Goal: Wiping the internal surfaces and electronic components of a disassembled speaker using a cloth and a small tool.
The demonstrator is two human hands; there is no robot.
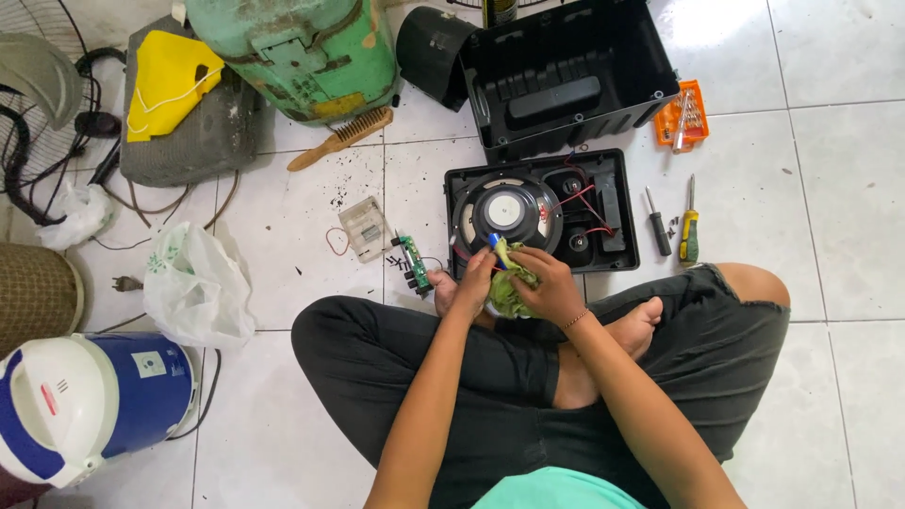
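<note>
A crumpled green cloth (509, 287) is gripped between the left hand (468, 286) and the right hand (550, 283), fingers curled around it, above the crossed legs. Just beyond, a black speaker panel (613, 203) lies on the tiled floor (801, 170), screwdrivers (674, 226) beside it.

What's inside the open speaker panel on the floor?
In the panel: a round driver, red wires, two small round parts. Both hands and a green cloth cover its near edge, so nothing there can be seen.
</note>
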